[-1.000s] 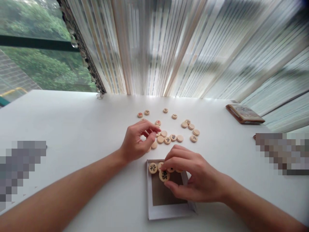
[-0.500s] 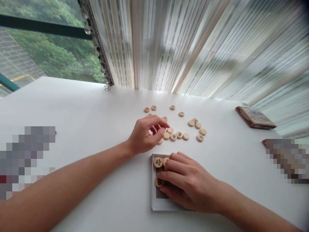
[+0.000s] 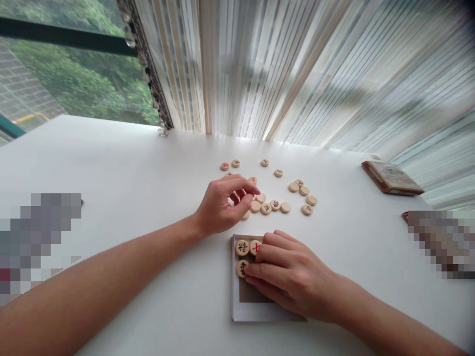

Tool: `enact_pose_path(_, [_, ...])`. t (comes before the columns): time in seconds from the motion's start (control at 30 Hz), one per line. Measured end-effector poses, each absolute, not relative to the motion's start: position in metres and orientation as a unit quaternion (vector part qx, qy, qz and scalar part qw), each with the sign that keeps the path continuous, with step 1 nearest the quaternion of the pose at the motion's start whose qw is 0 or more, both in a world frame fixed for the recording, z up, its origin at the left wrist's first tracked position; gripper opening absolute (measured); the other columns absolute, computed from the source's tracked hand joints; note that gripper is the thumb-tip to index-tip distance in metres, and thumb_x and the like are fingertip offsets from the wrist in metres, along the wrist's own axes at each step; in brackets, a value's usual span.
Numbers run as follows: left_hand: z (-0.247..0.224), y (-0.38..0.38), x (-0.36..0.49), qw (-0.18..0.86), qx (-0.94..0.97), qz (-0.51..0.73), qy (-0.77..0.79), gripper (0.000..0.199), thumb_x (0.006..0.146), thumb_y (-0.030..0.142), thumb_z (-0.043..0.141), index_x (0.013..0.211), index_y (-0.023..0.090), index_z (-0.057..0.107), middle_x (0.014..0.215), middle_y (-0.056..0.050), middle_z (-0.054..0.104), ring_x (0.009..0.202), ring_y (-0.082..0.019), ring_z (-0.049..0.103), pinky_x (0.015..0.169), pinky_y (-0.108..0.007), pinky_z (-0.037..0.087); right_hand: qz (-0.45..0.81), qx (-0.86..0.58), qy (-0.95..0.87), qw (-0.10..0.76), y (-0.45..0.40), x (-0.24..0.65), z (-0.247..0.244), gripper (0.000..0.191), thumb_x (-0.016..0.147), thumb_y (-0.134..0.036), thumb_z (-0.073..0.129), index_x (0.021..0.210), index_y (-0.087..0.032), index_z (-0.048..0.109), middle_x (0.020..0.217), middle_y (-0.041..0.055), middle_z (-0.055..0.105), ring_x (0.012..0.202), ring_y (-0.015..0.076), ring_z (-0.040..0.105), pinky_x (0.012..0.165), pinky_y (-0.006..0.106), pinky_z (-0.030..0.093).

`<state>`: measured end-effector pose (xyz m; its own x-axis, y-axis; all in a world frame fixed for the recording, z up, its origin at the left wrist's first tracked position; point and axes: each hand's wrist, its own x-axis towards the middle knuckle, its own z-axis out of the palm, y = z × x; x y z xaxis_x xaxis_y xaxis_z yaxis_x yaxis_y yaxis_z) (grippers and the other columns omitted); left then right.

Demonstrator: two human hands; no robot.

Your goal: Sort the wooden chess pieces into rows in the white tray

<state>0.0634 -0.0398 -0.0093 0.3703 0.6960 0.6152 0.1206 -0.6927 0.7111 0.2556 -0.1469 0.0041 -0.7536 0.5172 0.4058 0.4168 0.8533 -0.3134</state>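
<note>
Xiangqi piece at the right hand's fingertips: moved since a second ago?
Yes. Judged against the open box, the xiangqi piece has shifted left, now beside its left wall.

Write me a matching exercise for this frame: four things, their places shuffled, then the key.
1. Left bare hand
2. Right bare hand
3. Red-marked round wooden piece by the right hand
4. Unblurred flat rectangular brown-edged object

A. Touching the lower visible piece in the shallow white-walled box
B. Box's upper row, beside a black-marked piece
C. White table's far right
D. Near scattered wooden pieces

Pairs: 1-D, 2-A, 3-B, 4-C
</note>
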Motion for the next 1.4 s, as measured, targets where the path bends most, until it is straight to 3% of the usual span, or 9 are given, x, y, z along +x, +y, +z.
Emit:
enact_pose_path(0.83, [-0.0091,-0.0392,0.063,0.295,0.776,0.49,0.266,0.017,0.09,0.011,0.061,0.092,0.013,0.078,0.086,-0.006,0.077,0.074,-0.014,0.069,0.062,-0.021,0.056,0.096,-0.252,-0.926,0.264,-0.1445,0.2519,0.0003,0.018,0.105,-0.014,0.063,0.094,-0.013,0.077,0.081,0.0056,0.068,0.077,0.0215,0.049,0.07,0.037,0.038])
enact_pose_path(1.03, [-0.0098,-0.0394,0.0629,0.292,0.776,0.492,0.265,0.018,0.09,0.01,0.061,0.093,0.012,0.078,0.087,-0.006,0.077,0.074,-0.013,0.069,0.062,-0.021,0.056,0.108,-0.244,-0.922,0.281,-0.1446,0.2534,0.0032,0.009,0.102,-0.014,0.067,0.099,-0.013,0.075,0.088,0.0071,0.071,0.079,0.0218,0.051,0.07,0.037,0.039])
enact_pose_path(1.4, [-0.0093,-0.0386,0.0616,0.293,0.772,0.494,0.271,0.016,0.091,0.012,0.062,0.093,0.013,0.078,0.087,-0.006,0.077,0.073,-0.014,0.07,0.061,-0.022,0.057,0.117,-0.251,-0.901,0.333,-0.1405,0.2596,0.0049,0.004,0.096,-0.014,0.072,0.092,-0.015,0.074,0.077,0.0054,0.069,0.07,0.0195,0.05,0.066,0.035,0.041])
